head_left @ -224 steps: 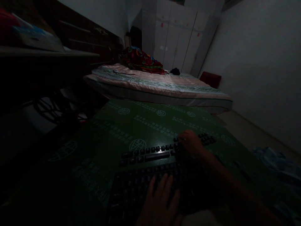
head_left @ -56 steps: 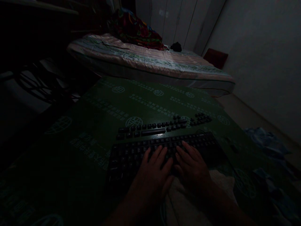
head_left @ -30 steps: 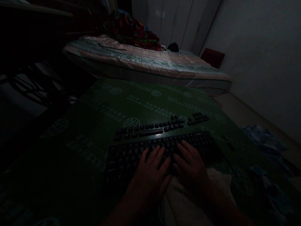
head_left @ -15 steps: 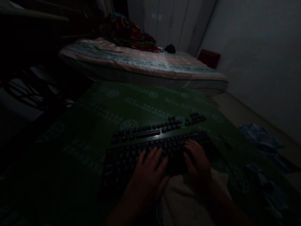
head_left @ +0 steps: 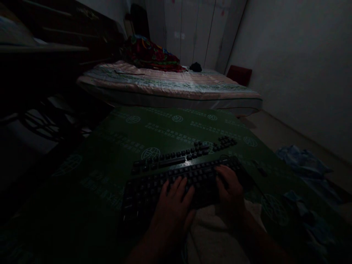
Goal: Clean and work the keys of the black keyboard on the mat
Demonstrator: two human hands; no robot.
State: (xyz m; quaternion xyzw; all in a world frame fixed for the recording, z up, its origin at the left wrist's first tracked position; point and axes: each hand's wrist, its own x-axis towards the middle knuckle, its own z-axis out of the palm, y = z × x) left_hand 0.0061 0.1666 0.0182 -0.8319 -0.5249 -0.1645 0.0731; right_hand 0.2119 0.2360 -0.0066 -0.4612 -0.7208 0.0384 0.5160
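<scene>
At the left, a dark spoked wheel (head_left: 41,123) stands under a shelf-like top (head_left: 63,48), near the green counter (head_left: 104,172) with its pale globe prints. Beyond the far edge of this counter is a bed (head_left: 165,81), which carries a red patterned blanket (head_left: 155,57) on its left part. The black keyboard (head_left: 203,190) lies slantwise on the near half of the counter; its left part shows keys in place. Just beyond it, on the counter, loose black keys (head_left: 172,161) form rows, with a long one among them and a small cluster at the far right. The left hand (head_left: 172,205) rests over the left-middle part of the keyboard, its fingers spread and bent a little, with no object seen in their hold. To the right of it, a pale cloth (head_left: 211,231) lies at the near side, partly under the right hand (head_left: 229,189). The fingers of this hand curve over the right part of the keyboard, the thumb apart from them; in such darkness I cannot tell if they hold something small. Farther right is a crumpled bluish heap (head_left: 302,160), its material unclear.
</scene>
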